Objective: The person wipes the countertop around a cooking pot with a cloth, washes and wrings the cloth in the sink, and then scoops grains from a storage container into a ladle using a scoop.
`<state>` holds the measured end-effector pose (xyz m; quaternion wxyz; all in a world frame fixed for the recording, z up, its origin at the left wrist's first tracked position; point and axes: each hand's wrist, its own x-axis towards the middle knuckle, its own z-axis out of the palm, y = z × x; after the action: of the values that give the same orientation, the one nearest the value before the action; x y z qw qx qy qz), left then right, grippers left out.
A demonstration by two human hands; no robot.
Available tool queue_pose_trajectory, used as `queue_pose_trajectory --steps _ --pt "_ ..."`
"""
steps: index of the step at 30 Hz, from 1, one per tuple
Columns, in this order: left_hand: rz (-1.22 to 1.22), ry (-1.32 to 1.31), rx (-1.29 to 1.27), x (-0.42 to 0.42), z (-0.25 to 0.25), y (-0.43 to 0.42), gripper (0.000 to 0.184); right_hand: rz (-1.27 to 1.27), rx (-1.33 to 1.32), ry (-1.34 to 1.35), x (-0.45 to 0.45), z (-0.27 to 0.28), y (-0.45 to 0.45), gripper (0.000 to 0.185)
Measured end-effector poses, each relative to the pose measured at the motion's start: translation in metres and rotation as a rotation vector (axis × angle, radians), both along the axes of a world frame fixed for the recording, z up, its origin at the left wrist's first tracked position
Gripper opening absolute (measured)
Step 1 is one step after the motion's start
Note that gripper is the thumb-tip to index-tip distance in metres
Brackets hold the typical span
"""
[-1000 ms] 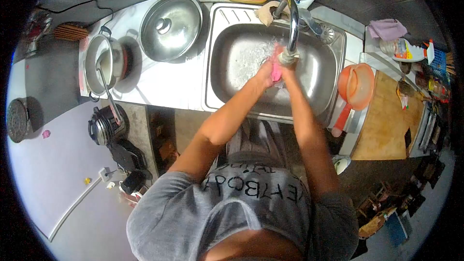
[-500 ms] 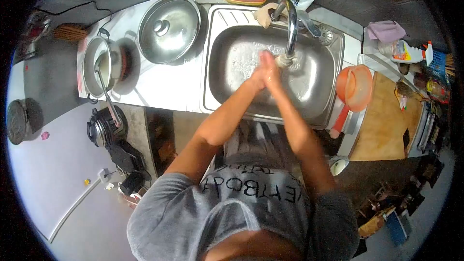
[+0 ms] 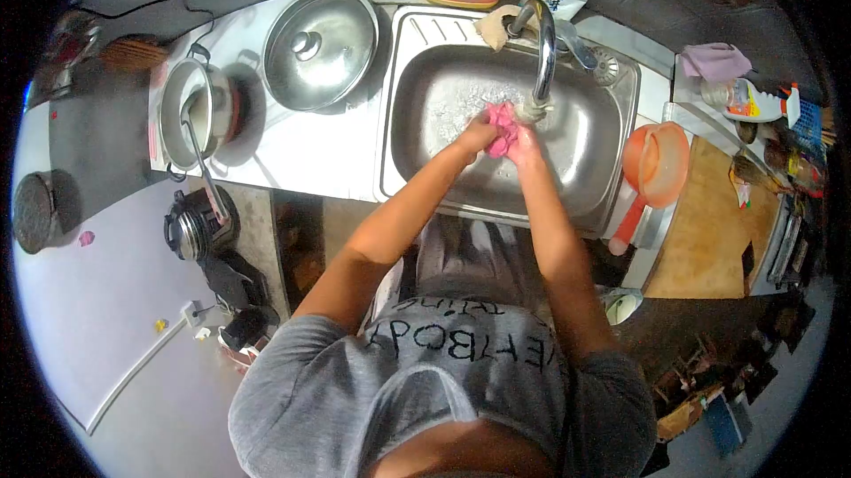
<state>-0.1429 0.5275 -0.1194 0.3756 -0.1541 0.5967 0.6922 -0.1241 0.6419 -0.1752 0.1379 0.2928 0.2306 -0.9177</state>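
Pink cloth [image 3: 502,130] | back in view, more surface exposed | left hand [image 3: 480,134] + right hand [image 3: 526,148] gripping it | beside faucet [image 3: 545,62] outlet, over sink [image 3: 585,146]

The sink [image 3: 425,115] and tap [image 3: 545,48] at one o'clock were glossy metal, the table [image 3: 306,159] at ten smooth, the board [image 3: 705,243] at three matt wood, the shirt [image 3: 310,389] at seven matt cloth.

Kitchen: I stand at a rectangular stainless-steel sink [image 3: 434,115], with a deep metal cooking pot [image 3: 191,115] and brown wooden cutting board [image 3: 709,230] nearby.
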Motion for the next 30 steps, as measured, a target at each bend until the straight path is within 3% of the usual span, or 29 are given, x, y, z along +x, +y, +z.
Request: queue_pose_trajectory --steps 3,4,5,8,10,11,13,15,17,18,19,21,22,23,24,26,30 --pt "0.174 -0.129 -0.172 -0.008 0.041 -0.010 0.044 -0.012 -0.113 0.061 -0.006 -0.014 0.014 0.043" --pt "0.002 -0.410 0.274 -0.020 0.018 -0.026 0.047 0.092 -0.122 0.117 -0.008 -0.006 0.017 0.042" --pt "0.017 -0.574 0.636 -0.021 0.037 -0.028 0.033 0.195 -0.132 0.172 -0.010 0.004 0.019 0.041" --pt "-0.153 -0.625 0.612 -0.018 0.011 -0.021 0.025 0.380 0.062 0.246 -0.029 0.051 0.016 0.038" --pt "-0.308 -0.484 0.481 -0.020 0.012 -0.016 0.024 0.517 0.092 0.277 -0.031 0.060 0.019 0.042" --pt "-0.308 -0.487 0.484 -0.021 0.008 -0.013 0.024 0.517 0.094 0.274 -0.034 0.053 0.025 0.042" --pt "-0.560 -0.487 0.385 -0.029 -0.001 -0.009 0.020 0.492 -0.011 0.341 -0.045 0.047 0.031 0.055" --pt "-0.608 -0.427 0.336 -0.028 -0.011 -0.001 0.025 0.510 -0.058 0.406 -0.047 0.049 0.030 0.055" --pt "-0.665 -0.384 0.196 -0.029 -0.004 0.003 0.028 0.486 -0.033 0.286 -0.051 0.049 0.025 0.055" --pt "-0.751 -0.175 0.087 -0.028 -0.014 0.005 0.025 0.487 -0.033 0.287 -0.051 0.049 0.023 0.055" --pt "-0.750 -0.174 0.087 -0.023 -0.030 0.010 0.025 0.479 0.111 0.258 -0.051 0.050 0.020 0.050" --pt "-0.832 0.568 -0.438 -0.014 -0.055 0.018 0.032 0.471 0.254 0.229 -0.049 0.042 0.021 0.046" --pt "-0.952 0.599 -0.655 -0.017 -0.024 0.020 0.040 0.393 0.204 0.218 -0.048 0.020 0.026 0.037" --pt "-0.950 0.598 -0.656 -0.014 0.001 0.020 0.040 0.315 0.154 0.204 -0.045 -0.006 0.026 0.029" --pt "-0.918 0.590 -0.812 -0.009 0.022 0.018 0.033 0.317 0.153 0.204 -0.040 -0.046 0.018 0.029" --pt "-0.979 0.639 -0.984 -0.008 0.019 0.016 0.026 -0.052 0.588 -0.058 -0.033 -0.118 0.002 0.015" --pt "-1.068 0.836 -1.057 -0.007 -0.010 0.011 0.036 0.028 0.545 -0.251 -0.016 -0.071 0.018 0.019"
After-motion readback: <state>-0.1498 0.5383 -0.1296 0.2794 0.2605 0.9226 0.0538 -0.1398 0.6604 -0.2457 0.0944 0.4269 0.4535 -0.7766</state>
